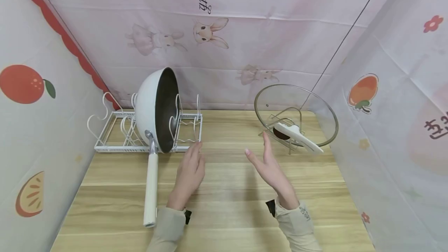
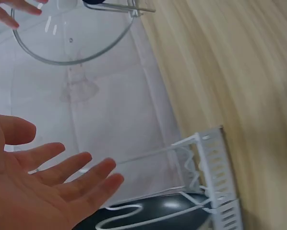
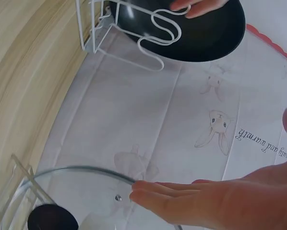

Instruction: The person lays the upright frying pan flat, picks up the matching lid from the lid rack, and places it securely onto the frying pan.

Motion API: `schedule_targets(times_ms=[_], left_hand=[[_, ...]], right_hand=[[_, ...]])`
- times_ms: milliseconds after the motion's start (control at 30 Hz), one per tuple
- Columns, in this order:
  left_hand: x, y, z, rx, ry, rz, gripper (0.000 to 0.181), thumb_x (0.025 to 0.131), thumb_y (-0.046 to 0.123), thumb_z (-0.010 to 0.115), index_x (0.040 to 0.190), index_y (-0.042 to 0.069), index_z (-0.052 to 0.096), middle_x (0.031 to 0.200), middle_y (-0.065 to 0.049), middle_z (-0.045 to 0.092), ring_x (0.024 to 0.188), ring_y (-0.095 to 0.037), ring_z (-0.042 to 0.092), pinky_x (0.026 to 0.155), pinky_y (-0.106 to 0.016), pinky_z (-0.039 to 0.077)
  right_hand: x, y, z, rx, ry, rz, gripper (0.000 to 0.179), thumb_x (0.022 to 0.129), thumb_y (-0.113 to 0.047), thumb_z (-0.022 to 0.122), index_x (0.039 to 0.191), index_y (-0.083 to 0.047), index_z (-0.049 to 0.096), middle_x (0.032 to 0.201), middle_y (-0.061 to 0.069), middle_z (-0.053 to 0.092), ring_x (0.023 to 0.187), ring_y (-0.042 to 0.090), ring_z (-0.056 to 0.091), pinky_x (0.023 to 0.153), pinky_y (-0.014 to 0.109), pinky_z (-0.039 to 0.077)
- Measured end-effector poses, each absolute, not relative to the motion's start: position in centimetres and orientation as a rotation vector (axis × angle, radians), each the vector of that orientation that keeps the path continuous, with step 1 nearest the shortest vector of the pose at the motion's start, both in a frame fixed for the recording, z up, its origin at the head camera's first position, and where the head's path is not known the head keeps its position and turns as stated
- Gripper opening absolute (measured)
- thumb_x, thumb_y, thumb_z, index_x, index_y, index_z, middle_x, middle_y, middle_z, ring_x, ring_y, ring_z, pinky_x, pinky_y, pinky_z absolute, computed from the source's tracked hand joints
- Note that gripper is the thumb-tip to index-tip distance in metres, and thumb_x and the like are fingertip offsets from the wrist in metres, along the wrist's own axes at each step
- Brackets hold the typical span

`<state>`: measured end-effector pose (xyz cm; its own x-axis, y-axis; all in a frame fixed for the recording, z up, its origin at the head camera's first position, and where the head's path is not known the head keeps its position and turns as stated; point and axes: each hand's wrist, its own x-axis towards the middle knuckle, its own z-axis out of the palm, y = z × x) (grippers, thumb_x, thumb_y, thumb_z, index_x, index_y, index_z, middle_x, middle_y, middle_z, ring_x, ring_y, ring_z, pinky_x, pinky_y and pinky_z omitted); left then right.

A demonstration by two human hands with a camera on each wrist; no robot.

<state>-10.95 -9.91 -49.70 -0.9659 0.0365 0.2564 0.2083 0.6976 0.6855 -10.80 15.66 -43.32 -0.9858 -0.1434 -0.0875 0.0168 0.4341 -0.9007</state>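
Note:
A white wok point(image 1: 147, 104) with a dark inside stands on its edge in a white wire rack point(image 1: 122, 149), its pale handle point(image 1: 151, 189) pointing toward the front. My left hand point(image 1: 190, 170) hovers by the rack's front right corner, fingers extended and holding nothing. In the left wrist view, that hand point(image 2: 52, 187) shows an empty palm. My right hand point(image 1: 272, 168) is held up with thumb and fingers spread, in front of a glass lid point(image 1: 297, 104). The lid leans in a wire stand point(image 1: 297, 118), with a white spatula-like utensil point(image 1: 297, 137) in front of it.
Around the wooden table point(image 1: 224, 189), printed cloth walls rise at the back point(image 1: 224, 61), left point(image 1: 35, 127) and right point(image 1: 385, 147). The rack's wavy wire dividers point(image 1: 96, 121) stick up on both sides of the wok.

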Motion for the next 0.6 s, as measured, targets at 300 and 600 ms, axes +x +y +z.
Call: schedule_targets(times_ms=[300,600], left_hand=[[-11.2,-12.1,-50.6,0.013,-2.602,-1.645,0.042,0.105,0.014,0.044,0.147,0.006,0.043,0.143,-0.02,0.049,0.124,-0.039,0.053,0.105,-0.054,0.043],[-10.6,-13.9,-51.2,0.035,-2.505,-1.745,0.035,0.104,0.005,0.044,0.136,-0.008,0.049,0.13,-0.027,0.059,0.116,-0.043,0.059,0.101,-0.053,0.047]], right_hand=[[-11.0,14.1,-44.0,-0.054,2.335,-1.853,0.087,0.1,-0.042,0.056,0.159,-0.012,-0.001,0.165,0.017,0.001,0.15,0.037,0.008,0.119,0.057,0.012],[-10.8,11.7,-45.2,-0.068,2.208,-2.025,0.081,0.102,-0.039,0.054,0.157,-0.004,0.006,0.162,0.024,0.01,0.147,0.043,0.015,0.119,0.055,0.014]])
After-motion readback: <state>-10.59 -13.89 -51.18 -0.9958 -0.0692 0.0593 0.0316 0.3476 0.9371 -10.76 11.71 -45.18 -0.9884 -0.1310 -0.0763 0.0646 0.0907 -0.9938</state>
